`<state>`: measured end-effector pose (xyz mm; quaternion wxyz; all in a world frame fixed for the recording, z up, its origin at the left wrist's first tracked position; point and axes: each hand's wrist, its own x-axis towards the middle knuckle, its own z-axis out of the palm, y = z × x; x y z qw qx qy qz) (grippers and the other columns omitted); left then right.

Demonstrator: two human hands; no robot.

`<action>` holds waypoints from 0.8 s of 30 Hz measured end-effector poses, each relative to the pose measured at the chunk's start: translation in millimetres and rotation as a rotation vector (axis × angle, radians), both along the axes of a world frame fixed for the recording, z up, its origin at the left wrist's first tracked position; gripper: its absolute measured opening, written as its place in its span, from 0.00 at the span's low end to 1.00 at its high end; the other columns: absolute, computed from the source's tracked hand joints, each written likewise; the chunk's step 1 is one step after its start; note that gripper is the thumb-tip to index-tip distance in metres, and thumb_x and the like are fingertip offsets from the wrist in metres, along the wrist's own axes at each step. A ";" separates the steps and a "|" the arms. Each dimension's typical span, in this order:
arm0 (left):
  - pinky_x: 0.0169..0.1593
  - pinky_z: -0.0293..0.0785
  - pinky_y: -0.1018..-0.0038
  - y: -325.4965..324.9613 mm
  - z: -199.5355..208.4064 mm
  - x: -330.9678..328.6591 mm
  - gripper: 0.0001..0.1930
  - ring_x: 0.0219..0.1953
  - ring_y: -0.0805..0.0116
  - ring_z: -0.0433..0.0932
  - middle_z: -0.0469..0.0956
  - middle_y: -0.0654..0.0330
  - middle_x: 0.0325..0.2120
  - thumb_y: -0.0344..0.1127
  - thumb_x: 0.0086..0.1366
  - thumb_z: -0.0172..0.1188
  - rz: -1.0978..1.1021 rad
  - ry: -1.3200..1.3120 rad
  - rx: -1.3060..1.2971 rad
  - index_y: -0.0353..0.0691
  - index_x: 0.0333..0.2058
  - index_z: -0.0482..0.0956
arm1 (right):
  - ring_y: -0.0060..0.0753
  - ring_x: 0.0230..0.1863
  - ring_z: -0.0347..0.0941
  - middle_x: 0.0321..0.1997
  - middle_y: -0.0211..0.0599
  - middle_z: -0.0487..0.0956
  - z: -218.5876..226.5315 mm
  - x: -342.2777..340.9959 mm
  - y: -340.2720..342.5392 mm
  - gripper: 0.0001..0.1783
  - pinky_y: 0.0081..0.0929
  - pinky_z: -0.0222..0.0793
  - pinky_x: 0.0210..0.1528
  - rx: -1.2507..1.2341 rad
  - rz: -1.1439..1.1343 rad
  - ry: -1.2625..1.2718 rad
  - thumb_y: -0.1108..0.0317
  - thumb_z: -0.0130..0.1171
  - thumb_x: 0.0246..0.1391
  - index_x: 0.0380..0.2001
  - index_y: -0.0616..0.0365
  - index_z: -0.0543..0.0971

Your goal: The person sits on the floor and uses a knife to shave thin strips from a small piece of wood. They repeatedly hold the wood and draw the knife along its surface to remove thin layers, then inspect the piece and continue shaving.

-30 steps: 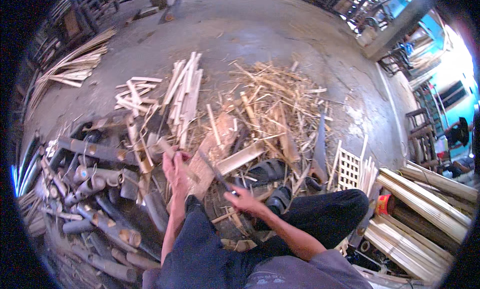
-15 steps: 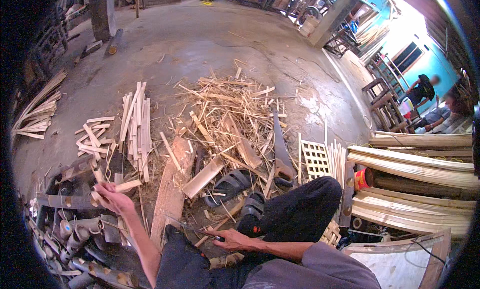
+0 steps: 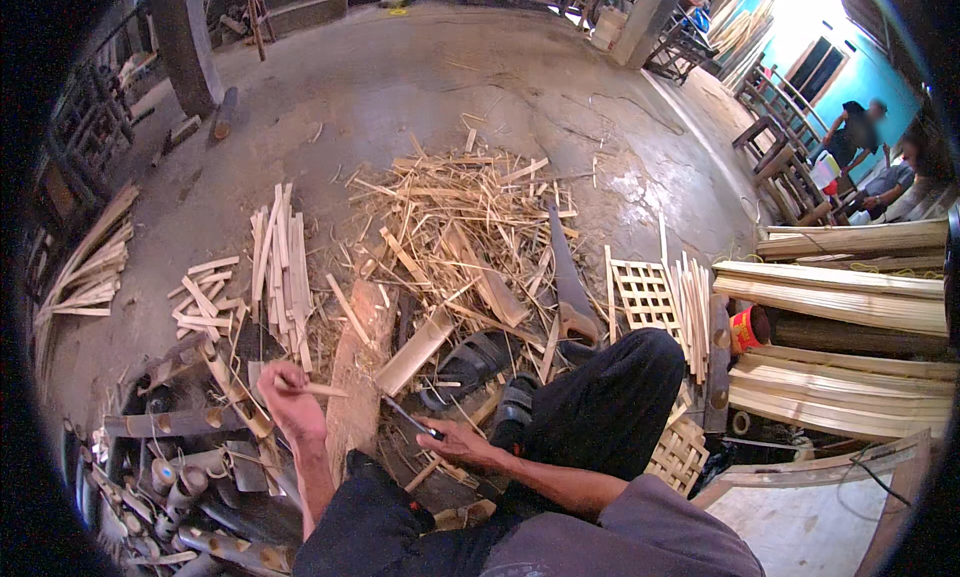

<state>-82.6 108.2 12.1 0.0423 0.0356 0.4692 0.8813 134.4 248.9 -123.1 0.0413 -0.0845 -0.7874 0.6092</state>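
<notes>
My left hand (image 3: 283, 397) is closed around a short thin bamboo stick (image 3: 318, 388) that points to the right, just above a heap of cut bamboo tube sections (image 3: 175, 467). My right hand (image 3: 455, 443) rests low near my knee and grips a dark-bladed knife (image 3: 410, 417), its blade pointing up and left. Between the hands stands a worn wooden chopping block (image 3: 358, 362). I sit on the floor with my black-trousered leg (image 3: 600, 407) bent to the right.
Split bamboo sticks (image 3: 282, 262) lie in a bundle at left, a big pile of shavings and offcuts (image 3: 470, 232) ahead. A handsaw (image 3: 570, 292), a woven lattice panel (image 3: 648, 295), long bamboo poles (image 3: 850, 277) and a red can (image 3: 745, 329) sit right. People sit at far right (image 3: 870, 162).
My left hand has drawn back from the bamboo tube heap toward the chopping block, now holding a thin stick. My right hand stays low with the knife. The view has tilted upward.
</notes>
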 end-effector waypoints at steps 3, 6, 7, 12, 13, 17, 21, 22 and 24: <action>0.34 0.57 0.78 15.5 54.5 -8.1 0.13 0.27 0.76 0.61 0.64 0.66 0.23 0.39 0.66 0.47 -0.174 0.469 -0.554 0.39 0.23 0.68 | 0.49 0.31 0.75 0.30 0.48 0.79 -3.1 4.1 -21.4 0.33 0.42 0.69 0.36 0.190 0.126 -0.268 0.48 0.51 0.57 0.63 0.48 0.64; 0.37 0.64 0.75 63.5 109.6 34.2 0.11 0.28 0.75 0.65 0.68 0.66 0.25 0.41 0.64 0.54 -0.525 0.433 -0.611 0.39 0.31 0.75 | 0.60 0.39 0.75 0.35 0.61 0.78 -31.8 7.0 -31.7 0.41 0.48 0.70 0.42 0.332 0.205 -0.373 0.52 0.53 0.55 0.68 0.46 0.49; 0.38 0.65 0.75 74.6 120.2 50.2 0.11 0.29 0.75 0.66 0.70 0.65 0.27 0.42 0.62 0.58 -0.647 0.443 -0.676 0.39 0.33 0.75 | 0.61 0.41 0.74 0.37 0.62 0.78 -39.9 7.7 -29.9 0.44 0.48 0.69 0.43 0.376 0.249 -0.427 0.53 0.53 0.54 0.69 0.46 0.45; 0.41 0.68 0.76 108.0 130.2 116.4 0.19 0.36 0.76 0.72 0.75 0.65 0.31 0.38 0.54 0.65 -0.972 0.628 -0.852 0.43 0.45 0.74 | 0.64 0.46 0.74 0.46 0.69 0.74 -123.1 18.5 -13.1 0.53 0.53 0.69 0.48 0.447 0.143 -0.157 0.57 0.58 0.52 0.69 0.50 0.34; 0.41 0.68 0.76 104.5 120.9 116.8 0.19 0.36 0.76 0.72 0.74 0.65 0.30 0.39 0.55 0.64 -0.985 0.651 -0.956 0.43 0.45 0.74 | 0.64 0.45 0.74 0.46 0.68 0.74 -116.2 16.1 -20.6 0.52 0.53 0.69 0.47 0.485 0.222 -0.250 0.59 0.57 0.52 0.69 0.51 0.34; 0.38 0.66 0.77 93.7 131.0 125.1 0.14 0.33 0.77 0.69 0.72 0.65 0.29 0.37 0.60 0.58 -0.972 0.493 -0.972 0.42 0.45 0.73 | 0.63 0.39 0.76 0.39 0.63 0.77 -84.9 13.9 -30.0 0.49 0.53 0.70 0.44 0.519 0.331 -0.308 0.67 0.53 0.52 0.69 0.51 0.34; 0.39 0.65 0.79 97.3 142.0 141.4 0.10 0.33 0.78 0.66 0.70 0.65 0.31 0.29 0.65 0.45 -0.787 0.567 -0.822 0.39 0.44 0.72 | 0.65 0.39 0.74 0.38 0.63 0.77 -81.2 9.0 -26.4 0.51 0.53 0.69 0.43 0.588 0.296 -0.346 0.66 0.56 0.50 0.68 0.55 0.36; 0.41 0.65 0.79 96.1 145.6 146.9 0.10 0.34 0.77 0.67 0.70 0.65 0.31 0.29 0.66 0.45 -0.767 0.579 -0.788 0.38 0.44 0.71 | 0.65 0.40 0.74 0.39 0.64 0.76 -85.1 10.1 -26.7 0.50 0.53 0.69 0.43 0.571 0.260 -0.309 0.65 0.56 0.50 0.68 0.55 0.37; 0.49 0.66 0.78 93.7 153.2 157.2 0.11 0.40 0.75 0.70 0.72 0.62 0.35 0.27 0.66 0.42 -0.768 0.491 -0.715 0.36 0.44 0.71 | 0.64 0.43 0.74 0.43 0.61 0.76 -86.0 13.8 -29.4 0.48 0.52 0.70 0.44 0.483 0.220 -0.304 0.59 0.57 0.49 0.68 0.52 0.44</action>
